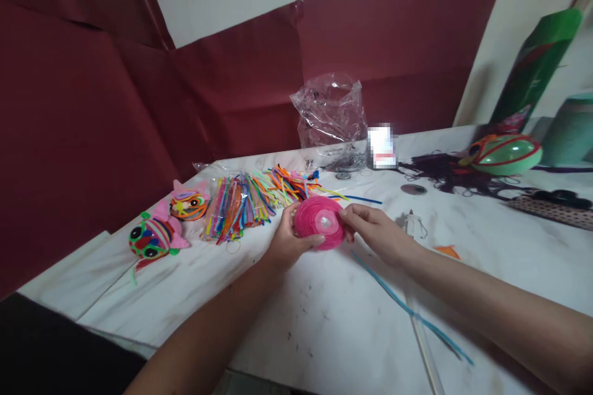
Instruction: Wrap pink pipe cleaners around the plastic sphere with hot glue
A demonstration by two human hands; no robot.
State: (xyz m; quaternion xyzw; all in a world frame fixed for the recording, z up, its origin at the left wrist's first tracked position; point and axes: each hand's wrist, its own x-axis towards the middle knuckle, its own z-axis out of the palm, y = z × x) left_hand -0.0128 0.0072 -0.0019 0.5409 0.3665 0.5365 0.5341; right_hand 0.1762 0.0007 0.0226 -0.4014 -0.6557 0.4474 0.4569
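A bright pink egg-shaped ball (317, 234) wound in rows of fuzzy pipe cleaner is held above the table. A small pale, shiny patch shows in the middle of its winding. My left hand (290, 237) grips it from the left, thumb across the lower front and fingers behind. At its right edge, my right hand (365, 225) pinches with thumb and forefinger against the winding; whatever strand lies between the tips is hidden. A light blue pipe cleaner (393, 293) lies on the table beneath my right forearm.
Left lie bundled pipe cleaners (245, 200) and two decorated fish-like figures (155, 236). Behind stands a clear plastic bag (331, 117). To the right are a white glue gun (412, 222), a pale rod (426, 352), an orange scrap (447, 252) and a green striped balloon-like shape (507, 154).
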